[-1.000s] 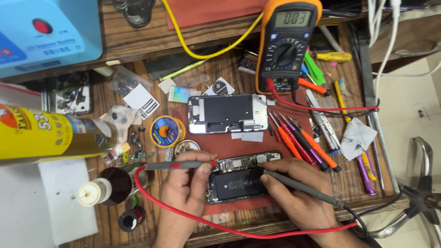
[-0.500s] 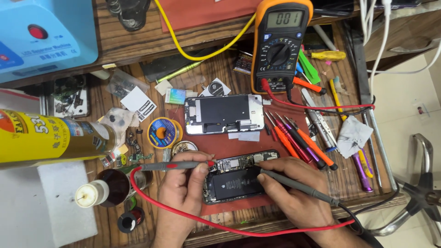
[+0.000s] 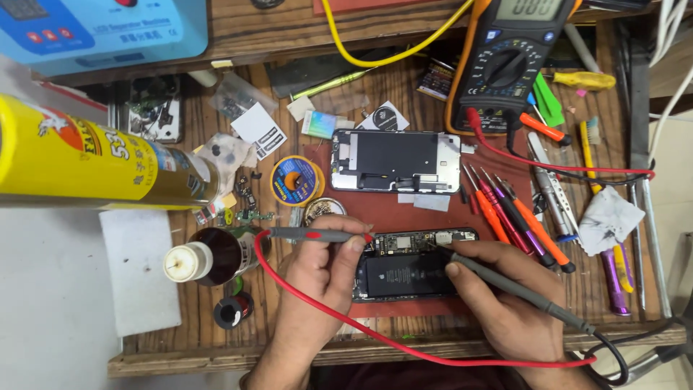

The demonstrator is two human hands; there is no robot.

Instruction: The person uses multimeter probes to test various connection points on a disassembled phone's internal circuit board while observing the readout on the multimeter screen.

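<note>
While our left hand [image 3: 317, 278] pinches red probe [image 3: 317, 235], right hand [image 3: 505, 303] grips black probe [image 3: 520, 292] over opened phone [image 3: 411, 267] near desk [image 3: 289, 347] front edge; probe tips hidden.

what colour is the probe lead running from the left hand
Red. The lead loops from the probe in the left hand along the bench edge; it shows best in the head view.

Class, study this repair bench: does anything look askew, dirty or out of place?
The yellow spray can lies on its side at the left. Two crumpled tissues look stained. Screwdrivers fan loosely beside the opened phone that both hands probe: left hand, right hand.
</note>
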